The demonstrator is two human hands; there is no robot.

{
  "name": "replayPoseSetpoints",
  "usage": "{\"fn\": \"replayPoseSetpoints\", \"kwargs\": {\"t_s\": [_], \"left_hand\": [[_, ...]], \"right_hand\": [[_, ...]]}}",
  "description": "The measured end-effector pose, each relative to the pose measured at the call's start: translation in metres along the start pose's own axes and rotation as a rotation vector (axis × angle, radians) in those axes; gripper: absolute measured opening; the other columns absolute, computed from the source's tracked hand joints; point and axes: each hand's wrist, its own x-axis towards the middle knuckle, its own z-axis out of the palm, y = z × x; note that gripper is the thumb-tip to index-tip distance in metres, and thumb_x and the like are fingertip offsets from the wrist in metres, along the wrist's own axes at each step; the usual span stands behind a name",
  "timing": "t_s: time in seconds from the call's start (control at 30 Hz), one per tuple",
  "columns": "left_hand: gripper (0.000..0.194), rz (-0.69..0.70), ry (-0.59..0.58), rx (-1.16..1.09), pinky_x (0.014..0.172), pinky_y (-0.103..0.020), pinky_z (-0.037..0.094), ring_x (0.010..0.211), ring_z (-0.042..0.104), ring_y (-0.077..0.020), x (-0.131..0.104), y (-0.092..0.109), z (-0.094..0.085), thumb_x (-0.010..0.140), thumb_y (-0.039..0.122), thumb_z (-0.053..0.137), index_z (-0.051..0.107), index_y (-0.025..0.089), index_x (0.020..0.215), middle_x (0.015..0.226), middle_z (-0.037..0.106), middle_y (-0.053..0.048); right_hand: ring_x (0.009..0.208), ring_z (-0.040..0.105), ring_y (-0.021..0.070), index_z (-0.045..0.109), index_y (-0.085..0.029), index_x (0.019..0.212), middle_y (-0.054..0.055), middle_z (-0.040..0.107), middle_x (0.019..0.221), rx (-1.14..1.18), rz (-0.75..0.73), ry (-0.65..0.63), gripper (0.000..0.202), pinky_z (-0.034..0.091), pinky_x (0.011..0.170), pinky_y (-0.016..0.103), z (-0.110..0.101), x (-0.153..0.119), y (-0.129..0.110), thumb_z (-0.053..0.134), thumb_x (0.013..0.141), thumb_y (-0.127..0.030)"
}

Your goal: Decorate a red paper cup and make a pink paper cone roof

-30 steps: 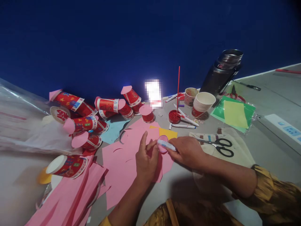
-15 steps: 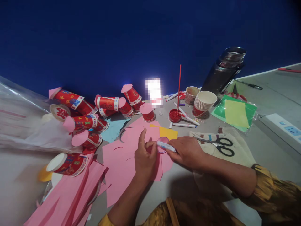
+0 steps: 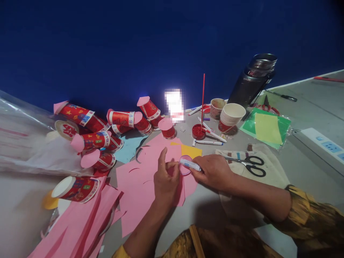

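My left hand [image 3: 166, 182] pinches the edge of a pink paper disc [image 3: 185, 172] with a purple outline, its index finger raised. A white glue stick [image 3: 190, 165] with blue print lies across the face of the disc, its tip near my left fingertips. My right hand [image 3: 217, 173] is closed round the stick's other end. Beneath both hands spread pink paper sheets [image 3: 137, 200] with curved cuts. A yellow paper piece [image 3: 192, 151] lies just beyond the disc.
Red paper cups with pink discs [image 3: 168, 130] cluster at the left. Black-handled scissors [image 3: 254, 166] rest on a cloth bag [image 3: 271, 172] at right. Behind are a red pot [image 3: 199, 132], markers [image 3: 208, 142], stacked cups [image 3: 232, 116], a dark flask [image 3: 249, 84] and a power strip [image 3: 322, 143].
The view has shifted slightly, so the background sits a little further left. Both hands keep their grips, and the glue stick has shifted only slightly over the disc.
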Motion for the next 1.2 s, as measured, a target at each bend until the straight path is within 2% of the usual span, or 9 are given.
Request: {"fn": "replayPoseSetpoints", "kwargs": {"t_s": [0.1,0.17,0.27,0.33,0.4,0.67,0.83,1.03,1.2], "left_hand": [[0.066,-0.02,-0.022,-0.098,0.105,-0.04,0.05,0.113,0.074,-0.0231,0.001,0.001,-0.001,0.09,0.029,0.066,0.043,0.021,0.151,0.087,0.078,0.0],[0.06,-0.07,-0.072,-0.212,0.106,-0.039,0.05,0.109,0.074,-0.0225,0.004,0.002,-0.003,0.09,0.031,0.066,0.05,0.017,0.146,0.089,0.078,-0.002],[0.038,-0.181,-0.168,-0.316,0.097,-0.038,0.055,0.102,0.073,-0.0237,0.008,0.001,-0.005,0.091,0.037,0.063,0.07,0.015,0.122,0.102,0.078,-0.009],[0.033,-0.198,-0.206,-0.315,0.093,-0.038,0.056,0.101,0.073,-0.0251,0.009,0.002,-0.006,0.092,0.04,0.06,0.077,0.016,0.108,0.108,0.079,-0.011],[0.031,-0.179,-0.211,-0.291,0.092,-0.038,0.055,0.1,0.072,-0.0257,0.01,0.004,-0.007,0.092,0.04,0.061,0.08,0.017,0.1,0.105,0.08,-0.011],[0.02,-0.161,-0.177,-0.213,0.079,-0.031,0.055,0.084,0.071,-0.0219,0.011,0.012,-0.007,0.084,0.032,0.067,0.081,0.018,0.083,0.087,0.08,-0.006],[0.021,-0.135,-0.155,-0.17,0.077,-0.03,0.053,0.081,0.069,-0.0204,0.009,0.012,-0.005,0.084,0.031,0.065,0.081,0.019,0.08,0.085,0.079,-0.005],[0.021,-0.115,-0.151,-0.156,0.077,-0.029,0.051,0.08,0.067,-0.0197,0.007,0.011,-0.004,0.084,0.035,0.065,0.079,0.02,0.079,0.085,0.078,-0.005],[0.023,-0.135,-0.185,-0.193,0.076,-0.029,0.051,0.078,0.065,-0.0192,0.009,0.011,-0.005,0.084,0.038,0.065,0.077,0.019,0.08,0.082,0.076,-0.004]], "right_hand": [[0.061,0.064,0.0184,0.073,-0.019,0.085,0.006,0.075,0.07,0.012,-0.005,-0.005,0.035,0.018,0.06,0.033,-0.001,0.001,0.001,0.057,0.099,-0.046],[0.062,0.065,0.0183,0.074,-0.019,0.087,0.006,0.076,0.072,0.027,-0.019,-0.011,0.033,0.019,0.061,0.033,-0.001,0.001,0.001,0.058,0.099,-0.045],[0.063,0.064,0.0185,0.075,-0.019,0.089,0.006,0.077,0.074,0.025,-0.05,-0.011,0.03,0.019,0.061,0.033,0.0,0.001,0.002,0.06,0.099,-0.042],[0.064,0.065,0.0192,0.076,-0.019,0.092,0.007,0.078,0.075,0.018,-0.072,-0.005,0.029,0.019,0.061,0.034,0.001,0.001,0.003,0.061,0.098,-0.042],[0.065,0.065,0.0197,0.077,-0.019,0.095,0.007,0.078,0.076,0.022,-0.089,0.0,0.027,0.019,0.061,0.033,0.002,0.0,0.004,0.061,0.098,-0.042],[0.064,0.066,0.0194,0.077,-0.019,0.094,0.006,0.078,0.075,0.031,-0.104,0.011,0.026,0.018,0.061,0.033,0.0,-0.001,0.003,0.062,0.098,-0.04],[0.061,0.065,0.0196,0.075,-0.019,0.087,0.006,0.078,0.072,0.016,-0.051,0.024,0.028,0.017,0.06,0.034,0.001,-0.001,0.001,0.062,0.097,-0.041],[0.06,0.065,0.0195,0.076,-0.02,0.087,0.005,0.077,0.07,0.024,-0.007,0.05,0.028,0.017,0.06,0.033,0.001,-0.001,0.003,0.063,0.095,-0.043],[0.058,0.063,0.0187,0.075,-0.019,0.084,0.005,0.075,0.067,0.037,-0.046,0.089,0.029,0.016,0.06,0.033,0.003,-0.001,0.006,0.064,0.095,-0.044]]}}
